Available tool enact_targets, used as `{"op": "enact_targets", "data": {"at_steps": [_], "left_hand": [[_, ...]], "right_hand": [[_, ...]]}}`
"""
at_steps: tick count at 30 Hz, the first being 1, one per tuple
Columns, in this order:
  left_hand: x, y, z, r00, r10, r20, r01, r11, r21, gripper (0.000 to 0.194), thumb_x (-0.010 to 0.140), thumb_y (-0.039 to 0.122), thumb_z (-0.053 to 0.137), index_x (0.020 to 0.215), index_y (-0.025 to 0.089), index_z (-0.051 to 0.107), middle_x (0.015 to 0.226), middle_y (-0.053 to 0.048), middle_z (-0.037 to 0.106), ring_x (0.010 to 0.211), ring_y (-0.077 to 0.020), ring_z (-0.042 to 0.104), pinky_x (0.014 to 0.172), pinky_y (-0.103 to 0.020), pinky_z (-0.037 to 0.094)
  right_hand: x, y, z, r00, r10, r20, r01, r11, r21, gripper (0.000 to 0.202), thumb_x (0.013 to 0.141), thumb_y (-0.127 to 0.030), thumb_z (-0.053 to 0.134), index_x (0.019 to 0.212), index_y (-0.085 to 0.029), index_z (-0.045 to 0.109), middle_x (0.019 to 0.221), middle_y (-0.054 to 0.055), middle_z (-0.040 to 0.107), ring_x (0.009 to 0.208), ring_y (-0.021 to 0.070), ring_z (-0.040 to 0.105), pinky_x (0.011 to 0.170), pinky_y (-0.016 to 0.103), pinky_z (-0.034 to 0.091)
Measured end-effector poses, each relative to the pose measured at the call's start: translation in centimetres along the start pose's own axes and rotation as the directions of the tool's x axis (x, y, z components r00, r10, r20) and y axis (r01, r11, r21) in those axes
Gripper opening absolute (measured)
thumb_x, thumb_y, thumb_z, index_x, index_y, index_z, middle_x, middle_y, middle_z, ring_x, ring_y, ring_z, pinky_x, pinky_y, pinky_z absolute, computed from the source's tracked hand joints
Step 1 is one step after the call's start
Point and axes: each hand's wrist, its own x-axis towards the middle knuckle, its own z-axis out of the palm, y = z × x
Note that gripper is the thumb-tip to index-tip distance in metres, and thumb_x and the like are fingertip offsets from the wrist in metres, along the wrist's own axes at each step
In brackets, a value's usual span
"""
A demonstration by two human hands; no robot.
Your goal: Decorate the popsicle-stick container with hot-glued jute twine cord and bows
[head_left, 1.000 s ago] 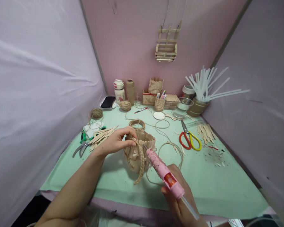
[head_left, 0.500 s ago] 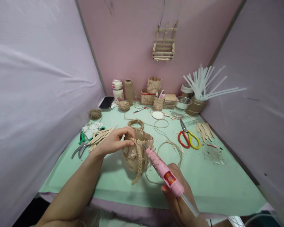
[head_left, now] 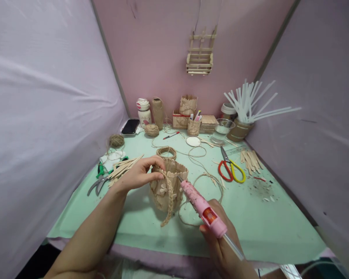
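A wooden-stick basket (head_left: 161,197) with small flower shapes stands near the middle of the green table. My left hand (head_left: 147,172) pinches a braided twine strip (head_left: 170,199) against the basket's rim; the strip's loose end hangs down the front. In my right hand (head_left: 222,236) is a pink glue gun (head_left: 202,207), with a clear glue stick poking from its back. The gun's nozzle points up and left, close to the rim, just right of the braid. Most of the right fingers are hidden behind the gun.
Red-and-yellow scissors (head_left: 232,170) lie right of the basket, near a loose twine loop (head_left: 209,175). Pliers (head_left: 99,184) and wooden sticks (head_left: 125,168) are at left. A water cup (head_left: 222,131) and a jar of glue sticks (head_left: 241,130) stand at back right.
The glue gun's nozzle has shifted slightly right, a little away from the braid. My left hand keeps its pinch on the braid at the rim.
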Motion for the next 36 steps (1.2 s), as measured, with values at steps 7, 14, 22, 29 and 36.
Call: {"op": "enact_targets", "data": {"at_steps": [7,14,22,29,36], "left_hand": [[0.0,-0.2,0.0,1.000,0.005,-0.004,-0.005,1.000,0.005,0.032,0.081,0.046,0.067,0.085,0.015,0.063,0.088,-0.007,0.061,0.087,-0.0190,0.054,0.081,-0.031,0.043],[0.0,-0.1,0.0,1.000,0.006,-0.004,-0.006,1.000,-0.001,0.030,0.081,0.045,0.067,0.085,0.015,0.062,0.089,-0.006,0.061,0.087,-0.0187,0.054,0.081,-0.031,0.042],[0.0,-0.2,-0.1,1.000,-0.012,-0.008,0.012,1.000,0.012,0.032,0.080,0.046,0.067,0.086,0.015,0.063,0.089,-0.007,0.061,0.086,-0.0187,0.055,0.081,-0.032,0.043],[0.0,-0.2,-0.1,1.000,-0.005,-0.005,0.005,1.000,0.006,0.031,0.080,0.046,0.067,0.086,0.015,0.063,0.089,-0.006,0.061,0.087,-0.0185,0.054,0.081,-0.032,0.043],[0.0,-0.2,-0.1,1.000,0.006,0.003,-0.006,1.000,0.024,0.030,0.081,0.045,0.066,0.087,0.015,0.063,0.089,-0.006,0.061,0.086,-0.0183,0.054,0.079,-0.031,0.042]], "right_hand": [[0.0,0.0,-0.2,1.000,0.007,0.008,-0.006,1.000,-0.020,0.024,0.097,-0.042,0.038,0.092,-0.023,0.050,0.076,0.001,0.048,0.066,0.0169,0.047,0.057,0.030,0.039],[0.2,-0.2,-0.4,1.000,0.015,0.013,-0.015,1.000,-0.007,0.025,0.098,-0.042,0.036,0.089,-0.023,0.049,0.075,0.000,0.046,0.066,0.0168,0.045,0.057,0.029,0.038],[0.2,-0.5,-0.6,0.999,0.047,0.026,-0.046,0.998,-0.032,0.023,0.098,-0.041,0.036,0.089,-0.023,0.049,0.077,0.000,0.046,0.068,0.0170,0.046,0.060,0.029,0.039],[0.2,-0.2,-0.8,0.999,0.046,0.023,-0.044,0.998,-0.054,0.022,0.098,-0.040,0.037,0.091,-0.023,0.050,0.077,0.000,0.048,0.068,0.0172,0.047,0.060,0.029,0.040],[0.1,-0.4,-1.2,0.995,0.090,0.037,-0.086,0.991,-0.103,0.016,0.097,-0.034,0.038,0.092,-0.023,0.049,0.083,0.002,0.053,0.074,0.0175,0.051,0.066,0.029,0.043]]}}
